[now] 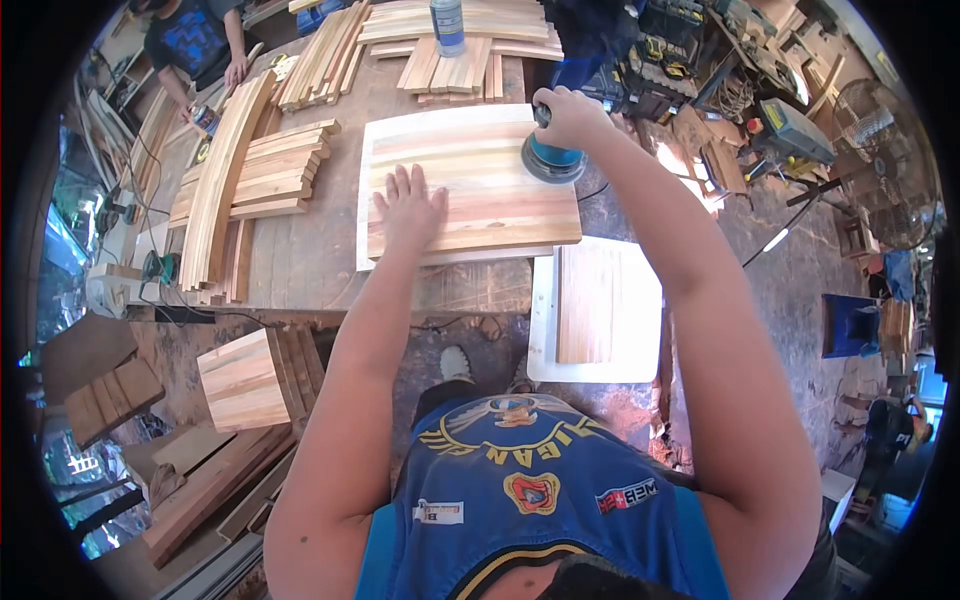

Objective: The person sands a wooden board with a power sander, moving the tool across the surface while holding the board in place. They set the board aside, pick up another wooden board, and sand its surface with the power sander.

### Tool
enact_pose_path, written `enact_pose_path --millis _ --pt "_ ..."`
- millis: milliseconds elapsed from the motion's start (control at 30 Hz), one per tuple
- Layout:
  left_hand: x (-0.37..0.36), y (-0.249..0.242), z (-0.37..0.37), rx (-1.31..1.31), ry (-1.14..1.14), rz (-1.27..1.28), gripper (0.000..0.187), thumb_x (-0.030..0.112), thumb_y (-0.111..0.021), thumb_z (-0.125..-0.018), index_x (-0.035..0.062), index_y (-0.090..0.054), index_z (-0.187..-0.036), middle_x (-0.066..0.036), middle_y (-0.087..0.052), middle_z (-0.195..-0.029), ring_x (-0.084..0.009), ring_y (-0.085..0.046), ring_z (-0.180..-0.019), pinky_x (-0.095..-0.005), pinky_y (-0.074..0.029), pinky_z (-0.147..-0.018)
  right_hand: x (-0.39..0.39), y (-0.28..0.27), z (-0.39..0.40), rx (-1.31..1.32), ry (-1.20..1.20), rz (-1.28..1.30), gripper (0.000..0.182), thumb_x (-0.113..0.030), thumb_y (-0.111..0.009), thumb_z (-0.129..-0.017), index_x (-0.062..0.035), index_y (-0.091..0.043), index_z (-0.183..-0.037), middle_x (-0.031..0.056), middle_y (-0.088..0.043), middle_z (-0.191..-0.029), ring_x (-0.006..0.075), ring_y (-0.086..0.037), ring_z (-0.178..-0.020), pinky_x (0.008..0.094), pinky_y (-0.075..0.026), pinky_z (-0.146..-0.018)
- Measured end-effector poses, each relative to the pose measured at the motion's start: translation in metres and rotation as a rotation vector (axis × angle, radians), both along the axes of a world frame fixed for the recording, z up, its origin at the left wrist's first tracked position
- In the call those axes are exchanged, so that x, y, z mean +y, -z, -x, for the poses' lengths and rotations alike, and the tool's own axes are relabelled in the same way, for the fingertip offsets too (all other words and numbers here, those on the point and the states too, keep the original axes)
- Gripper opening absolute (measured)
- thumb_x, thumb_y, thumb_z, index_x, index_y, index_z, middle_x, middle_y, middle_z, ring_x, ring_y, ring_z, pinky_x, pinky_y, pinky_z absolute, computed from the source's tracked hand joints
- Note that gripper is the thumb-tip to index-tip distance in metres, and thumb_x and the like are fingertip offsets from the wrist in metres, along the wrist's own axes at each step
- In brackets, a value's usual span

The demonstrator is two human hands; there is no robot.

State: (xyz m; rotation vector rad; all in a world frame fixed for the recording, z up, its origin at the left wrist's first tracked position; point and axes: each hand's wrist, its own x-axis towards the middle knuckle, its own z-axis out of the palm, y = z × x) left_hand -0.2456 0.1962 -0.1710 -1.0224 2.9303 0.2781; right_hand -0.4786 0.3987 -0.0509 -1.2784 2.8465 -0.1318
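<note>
A striped wooden board (pixel 480 200) lies flat on a pale sheet (pixel 364 215) at the near edge of the workbench. My left hand (pixel 411 205) rests palm down on the board's left part, fingers stretched out and holding nothing. At the board's right edge, my right hand (pixel 577 118) is wrapped round the top of a blue and black orbital sander (pixel 553 160). The sander's round pad sits against the board's upper right area, partly beyond its edge. My palm and fingers hide much of the sander's grip.
Stacked wooden strips (pixel 255 175) lie left on the bench, more strips (pixel 460 70) with a spray can (pixel 448 28) at the back. Another person (pixel 195 40) works at the far left. Below right, another board (pixel 590 300) lies on a white panel. A fan (pixel 870 140) stands right.
</note>
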Motion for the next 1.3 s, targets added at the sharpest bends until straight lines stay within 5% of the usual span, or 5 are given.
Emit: enact_pose_path --millis 367,733,800,1000,1300 --pt "-0.054 0.007 0.045 0.017 0.152 0.009 0.084 0.064 -0.043 -0.102 0.0121 -0.025 -0.166 -0.021 -0.02 -0.172 -0.0382 -0.014 -0.16 -0.063 -0.005 -0.126 0.002 -0.006 -0.066 0.006 -0.11 0.058 0.051 -0.04 -0.075 -0.081 -0.0187 -0.062 -0.125 0.0117 -0.064 -0.119 0.0331 -0.065 -0.115 0.0474 -0.056 -0.093" --pt "-0.136 0.023 0.048 0.31 0.577 -0.151 0.051 0.03 -0.052 -0.106 0.0087 -0.049 -0.153 -0.019 -0.042 -0.162 -0.0353 -0.036 -0.152 -0.0485 -0.02 -0.128 -0.097 -0.01 -0.12 -0.059 -0.181 0.055 0.051 -0.038 -0.075 -0.079 -0.0169 -0.063 -0.124 0.0101 -0.064 -0.115 0.0303 -0.065 -0.111 0.0461 -0.056 -0.092" --pt "-0.138 0.025 0.034 0.574 0.547 -0.724 0.052 0.034 -0.062 -0.101 0.0067 -0.056 -0.146 -0.019 -0.049 -0.156 -0.0367 -0.046 -0.144 -0.0467 -0.027 -0.125 -0.116 -0.01 -0.125 -0.065 -0.185 0.05 0.052 -0.038 -0.076 -0.078 -0.0142 -0.063 -0.123 0.0118 -0.064 -0.115 0.031 -0.064 -0.112 0.047 -0.057 -0.09" --pt "-0.081 -0.009 -0.017 0.757 0.442 -1.281 0.087 0.031 -0.093 -0.074 0.004 -0.048 -0.144 -0.016 -0.063 -0.134 -0.0291 -0.06 -0.129 -0.0425 -0.048 -0.107 -0.162 -0.008 -0.146 -0.064 -0.252 0.059 0.053 -0.04 -0.076 -0.079 -0.0128 -0.063 -0.123 0.0127 -0.064 -0.116 0.0317 -0.064 -0.112 0.0465 -0.058 -0.087" --pt "-0.055 -0.013 -0.032 0.63 0.161 -0.871 0.081 0.028 -0.092 -0.07 0.0058 -0.051 -0.137 -0.016 -0.065 -0.129 -0.0298 -0.065 -0.121 -0.0423 -0.053 -0.098 -0.147 -0.003 -0.167 -0.097 -0.422 0.147 0.06 -0.037 -0.078 -0.076 -0.0176 -0.062 -0.131 0.0134 -0.062 -0.12 0.032 -0.064 -0.109 0.0463 -0.058 -0.088"
